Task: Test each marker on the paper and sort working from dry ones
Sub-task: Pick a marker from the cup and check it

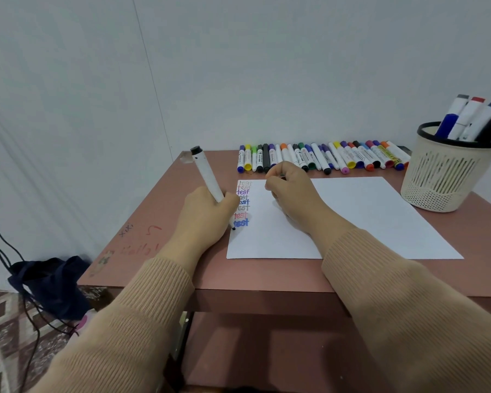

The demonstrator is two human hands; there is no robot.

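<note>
My left hand is shut on a white marker with a black end, held tilted. Its dark tip touches the white paper at the left edge, just below a column of several coloured "test" words. My right hand rests on the paper as a fist, with what looks like a small dark cap pinched at the fingertips. A row of several capped coloured markers lies along the table's back edge. A beige mesh cup at the right holds several markers.
The brown table stands against a white wall and has scribbles on its left part. On the floor to the left are a dark bag and black cables. The paper's right side is blank.
</note>
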